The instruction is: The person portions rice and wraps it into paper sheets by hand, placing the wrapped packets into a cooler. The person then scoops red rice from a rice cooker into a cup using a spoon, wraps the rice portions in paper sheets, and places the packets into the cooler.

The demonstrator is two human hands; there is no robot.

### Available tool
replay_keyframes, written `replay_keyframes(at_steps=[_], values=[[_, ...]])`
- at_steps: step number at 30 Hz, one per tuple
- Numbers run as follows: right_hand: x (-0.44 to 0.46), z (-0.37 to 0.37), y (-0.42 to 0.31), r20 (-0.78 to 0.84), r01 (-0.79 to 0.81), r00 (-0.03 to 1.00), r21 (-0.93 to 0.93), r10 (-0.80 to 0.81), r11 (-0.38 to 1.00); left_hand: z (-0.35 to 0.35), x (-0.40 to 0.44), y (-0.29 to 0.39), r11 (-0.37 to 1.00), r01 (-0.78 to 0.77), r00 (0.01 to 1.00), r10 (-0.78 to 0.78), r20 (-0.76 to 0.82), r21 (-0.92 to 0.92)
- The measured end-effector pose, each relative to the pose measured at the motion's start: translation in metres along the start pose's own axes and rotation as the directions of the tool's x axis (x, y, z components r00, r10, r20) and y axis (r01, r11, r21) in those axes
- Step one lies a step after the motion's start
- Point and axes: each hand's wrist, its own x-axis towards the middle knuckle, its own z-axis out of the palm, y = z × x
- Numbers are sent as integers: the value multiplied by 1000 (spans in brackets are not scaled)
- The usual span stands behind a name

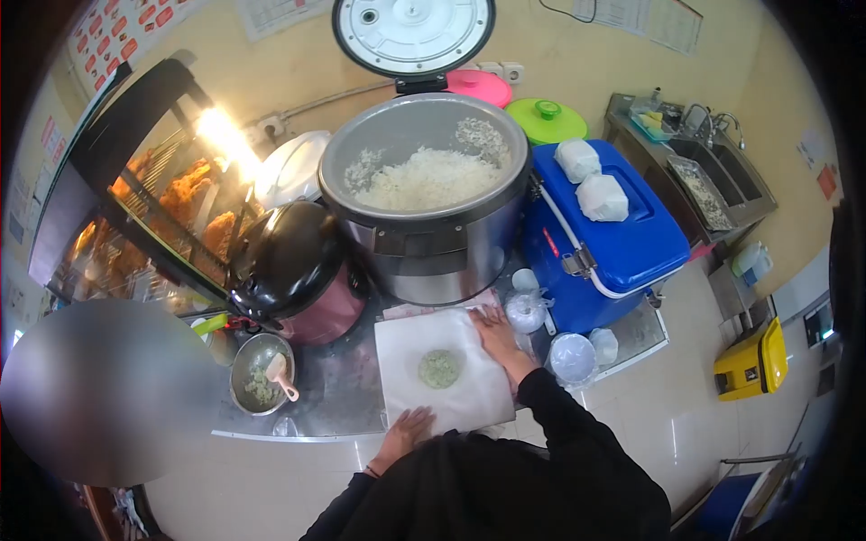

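Observation:
A stack of white wrapping paper lies on the metal counter in front of me. Near its middle sits a round, flat portion of greenish rice. My left hand rests flat on the paper's lower left edge, fingers stretched out. On the upper right edge, my right hand lies with its fingers spread. Neither hand holds anything. Left of the paper stands a metal bowl with more greenish rice and a pink rice paddle in it. Behind the paper is a large open rice cooker full of white rice.
A pink rice cooker with a black lid stands at the left, beside a lit display case of fried food. To the right is a blue cooler box bearing two white wrapped parcels. Plastic cups stand near my right arm.

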Motion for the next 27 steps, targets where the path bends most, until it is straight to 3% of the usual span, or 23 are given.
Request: replay_keyframes(at_steps=[3,6,8,12,15,18,20,21,22,24,27], values=[[-2,-3,-4,6,-21,1000,0,21,1000,-17,12,-9,955,226,965,-192,181,-190],[-6,-1,-2,-107,-5,994,23,7,1000,-47,60,-11,982,146,987,-153,-52,-121],[-8,-6,-5,-178,15,984,90,1,996,-48,96,-33,990,89,987,-101,-122,-106],[-3,-9,-8,-414,83,906,368,84,926,-25,158,-75,982,-22,965,71,-254,189],[-3,-40,-21,-460,123,876,501,143,856,-31,176,-73,926,-7,986,69,-150,378],[-16,-50,-33,-284,7,881,806,378,591,-42,181,-72,922,46,970,-133,204,384],[-11,-59,-35,-219,-41,809,904,545,425,-47,179,-68,946,98,941,-190,280,309],[-11,-59,-32,-126,-110,841,912,526,395,-48,175,-65,953,130,921,-218,323,273],[-10,-60,-28,-33,-182,864,910,502,372,-47,168,-63,967,74,942,-148,301,244],[-13,-57,0,274,-365,929,782,248,505,-39,149,-58,980,-47,970,-1,244,194],[-6,-53,11,464,-439,855,409,232,800,-12,117,-49,930,-158,972,88,216,332]])
